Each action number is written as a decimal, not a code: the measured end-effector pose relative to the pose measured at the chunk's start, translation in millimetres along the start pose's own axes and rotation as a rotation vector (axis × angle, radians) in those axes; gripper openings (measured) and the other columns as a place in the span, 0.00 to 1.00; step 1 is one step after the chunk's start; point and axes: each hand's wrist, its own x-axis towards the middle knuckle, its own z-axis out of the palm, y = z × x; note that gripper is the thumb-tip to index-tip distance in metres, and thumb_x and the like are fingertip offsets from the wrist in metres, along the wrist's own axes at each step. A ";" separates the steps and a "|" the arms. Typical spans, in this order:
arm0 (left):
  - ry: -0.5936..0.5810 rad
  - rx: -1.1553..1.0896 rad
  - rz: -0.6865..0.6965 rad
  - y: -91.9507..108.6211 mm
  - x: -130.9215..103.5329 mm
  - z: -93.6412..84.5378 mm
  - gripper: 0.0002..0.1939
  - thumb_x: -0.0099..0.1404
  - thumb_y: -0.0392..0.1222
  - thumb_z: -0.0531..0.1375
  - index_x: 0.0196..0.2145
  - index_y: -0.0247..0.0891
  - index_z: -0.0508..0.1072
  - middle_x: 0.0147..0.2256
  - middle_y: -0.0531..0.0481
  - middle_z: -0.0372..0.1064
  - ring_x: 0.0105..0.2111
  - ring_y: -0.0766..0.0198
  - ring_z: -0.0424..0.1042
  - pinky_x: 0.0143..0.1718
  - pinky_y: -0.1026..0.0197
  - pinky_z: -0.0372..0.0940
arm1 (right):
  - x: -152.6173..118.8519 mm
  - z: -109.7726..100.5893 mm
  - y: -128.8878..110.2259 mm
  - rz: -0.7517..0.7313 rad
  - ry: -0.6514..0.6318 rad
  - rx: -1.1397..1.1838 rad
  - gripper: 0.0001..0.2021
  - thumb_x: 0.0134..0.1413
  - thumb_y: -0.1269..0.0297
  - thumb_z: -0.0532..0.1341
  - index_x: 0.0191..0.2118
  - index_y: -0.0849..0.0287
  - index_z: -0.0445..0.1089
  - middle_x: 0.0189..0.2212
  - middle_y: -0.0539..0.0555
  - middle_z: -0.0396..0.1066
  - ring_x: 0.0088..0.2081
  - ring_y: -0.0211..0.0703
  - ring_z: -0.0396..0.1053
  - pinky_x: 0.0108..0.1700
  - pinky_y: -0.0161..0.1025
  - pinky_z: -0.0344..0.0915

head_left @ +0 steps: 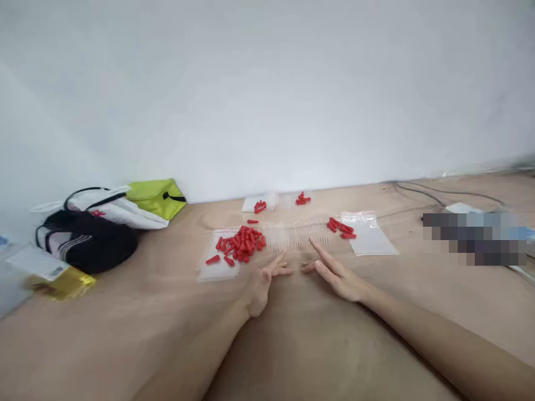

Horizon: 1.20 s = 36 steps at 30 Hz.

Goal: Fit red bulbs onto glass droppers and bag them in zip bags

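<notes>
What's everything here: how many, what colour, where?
Red pile: many, red, left of centre
Smaller red groups: three, red, right and back
Thin sticks: many, translucent, middle
Flat bags: at least two, whitish, left and right
Black bag: one, black, left
White bag: one, white, left
Green bag: one, lime, left
Packet: one, yellow, far left
Cables: at least two, grey, right
Table: one, brown, beneath
Wall: one, pale, behind
Left grip: one hand, open, near sticks
Right grip: one hand, open, near sticks
</notes>
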 end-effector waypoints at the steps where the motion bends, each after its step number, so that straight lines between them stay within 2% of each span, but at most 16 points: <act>1: 0.019 -0.050 0.009 -1.3 1.2 -0.8 0.41 0.59 0.65 0.27 0.60 0.36 0.43 0.44 0.44 0.69 0.54 0.52 0.56 0.56 0.42 0.35 | 0.1 -1.7 -0.5 0.005 0.031 0.029 0.34 0.56 0.47 0.44 0.62 0.60 0.32 0.42 0.55 0.70 0.50 0.43 0.61 0.58 0.50 0.43; 3: 0.047 -0.103 0.013 -2.0 3.2 -2.2 0.40 0.59 0.63 0.23 0.61 0.35 0.39 0.41 0.44 0.71 0.52 0.53 0.59 0.56 0.42 0.37 | 0.8 -4.7 -1.3 0.013 0.074 0.070 0.32 0.56 0.47 0.42 0.62 0.59 0.36 0.42 0.55 0.70 0.49 0.43 0.63 0.57 0.51 0.46; 6: 0.077 -0.072 -0.019 4.3 4.2 -3.2 0.39 0.61 0.58 0.21 0.60 0.35 0.44 0.40 0.46 0.72 0.50 0.56 0.62 0.56 0.43 0.41 | 2.9 -6.7 -1.8 0.027 0.085 0.112 0.30 0.57 0.47 0.38 0.60 0.59 0.46 0.37 0.55 0.72 0.42 0.44 0.67 0.52 0.51 0.54; 8: 0.062 0.082 -0.078 11.4 3.9 -2.2 0.34 0.64 0.58 0.28 0.56 0.39 0.55 0.43 0.47 0.70 0.51 0.57 0.61 0.55 0.45 0.46 | 3.9 -5.8 -2.1 0.010 0.066 0.041 0.29 0.57 0.47 0.38 0.55 0.59 0.57 0.36 0.55 0.72 0.41 0.46 0.68 0.49 0.50 0.58; 10: 0.020 0.309 -0.078 17.2 3.5 0.3 0.26 0.64 0.57 0.42 0.52 0.41 0.63 0.49 0.48 0.65 0.53 0.56 0.58 0.56 0.47 0.48 | 3.6 -3.5 -2.7 -0.080 0.053 -0.153 0.25 0.56 0.48 0.44 0.50 0.57 0.64 0.42 0.56 0.70 0.46 0.48 0.65 0.50 0.50 0.57; 12: -0.044 0.495 -0.007 19.5 3.4 3.6 0.23 0.61 0.52 0.51 0.51 0.42 0.63 0.54 0.48 0.58 0.56 0.56 0.53 0.57 0.49 0.46 | 2.2 -0.6 -3.4 -0.212 0.026 -0.380 0.21 0.54 0.52 0.50 0.49 0.56 0.65 0.49 0.57 0.64 0.51 0.50 0.59 0.53 0.50 0.54; 14: -0.094 0.595 0.055 18.9 3.4 6.1 0.23 0.61 0.48 0.53 0.53 0.41 0.62 0.56 0.48 0.54 0.57 0.57 0.50 0.58 0.49 0.45 | 0.6 1.8 -4.1 -0.297 -0.015 -0.541 0.20 0.54 0.56 0.52 0.51 0.56 0.63 0.52 0.58 0.61 0.53 0.49 0.56 0.54 0.50 0.52; 19: -0.083 0.668 0.107 15.7 2.1 7.6 0.21 0.61 0.45 0.52 0.52 0.42 0.62 0.54 0.48 0.57 0.56 0.58 0.53 0.56 0.48 0.49 | -1.4 3.8 -3.2 -0.352 -0.022 -0.637 0.20 0.55 0.58 0.50 0.52 0.57 0.62 0.50 0.58 0.62 0.52 0.46 0.58 0.52 0.47 0.56; 21: -0.027 0.694 0.152 14.3 2.6 7.6 0.19 0.61 0.44 0.53 0.50 0.41 0.65 0.52 0.47 0.60 0.54 0.58 0.56 0.54 0.49 0.53 | -0.7 4.6 -1.2 -0.387 0.015 -0.641 0.18 0.55 0.60 0.51 0.50 0.57 0.64 0.48 0.58 0.64 0.50 0.46 0.60 0.50 0.46 0.58; 23: 0.093 0.751 0.201 11.6 6.0 7.3 0.15 0.59 0.43 0.55 0.45 0.40 0.69 0.48 0.45 0.64 0.50 0.56 0.60 0.51 0.50 0.57 | 2.4 5.2 1.6 -0.421 0.089 -0.664 0.15 0.54 0.62 0.51 0.46 0.57 0.67 0.44 0.57 0.67 0.46 0.45 0.62 0.47 0.45 0.59; 26: 0.317 0.885 0.235 5.7 19.1 5.8 0.11 0.58 0.40 0.55 0.38 0.38 0.72 0.42 0.44 0.66 0.46 0.55 0.62 0.48 0.50 0.58 | 13.1 1.9 7.2 -0.419 0.308 -0.774 0.12 0.53 0.66 0.52 0.38 0.56 0.71 0.38 0.56 0.69 0.41 0.44 0.63 0.46 0.46 0.56; 28: 0.418 0.957 0.237 2.1 31.7 4.3 0.11 0.57 0.39 0.55 0.38 0.39 0.72 0.41 0.44 0.66 0.45 0.54 0.61 0.47 0.50 0.57 | 24.1 -4.3 12.2 -0.381 0.469 -0.868 0.10 0.52 0.66 0.52 0.34 0.56 0.71 0.36 0.55 0.69 0.40 0.44 0.62 0.46 0.47 0.53; 30: 0.465 1.011 0.227 -0.3 44.5 3.2 0.11 0.56 0.39 0.56 0.38 0.38 0.72 0.42 0.44 0.66 0.46 0.53 0.61 0.48 0.50 0.56 | 36.0 -12.3 18.0 -0.331 0.579 -0.946 0.10 0.51 0.65 0.53 0.34 0.57 0.71 0.37 0.55 0.69 0.41 0.45 0.61 0.47 0.47 0.50; 32: 0.481 1.053 0.204 -1.6 54.7 2.8 0.13 0.56 0.41 0.56 0.39 0.38 0.72 0.43 0.43 0.66 0.47 0.53 0.60 0.50 0.49 0.53 | 46.3 -19.5 23.4 -0.270 0.633 -1.005 0.11 0.51 0.63 0.53 0.36 0.57 0.71 0.38 0.55 0.69 0.42 0.46 0.60 0.48 0.47 0.48; 36: 0.457 1.093 0.108 -3.7 63.8 3.5 0.14 0.58 0.43 0.55 0.41 0.37 0.71 0.44 0.43 0.67 0.48 0.53 0.60 0.54 0.45 0.46 | 55.7 -24.8 28.0 -0.173 0.601 -1.070 0.13 0.52 0.59 0.52 0.36 0.56 0.71 0.38 0.56 0.69 0.42 0.47 0.60 0.50 0.49 0.43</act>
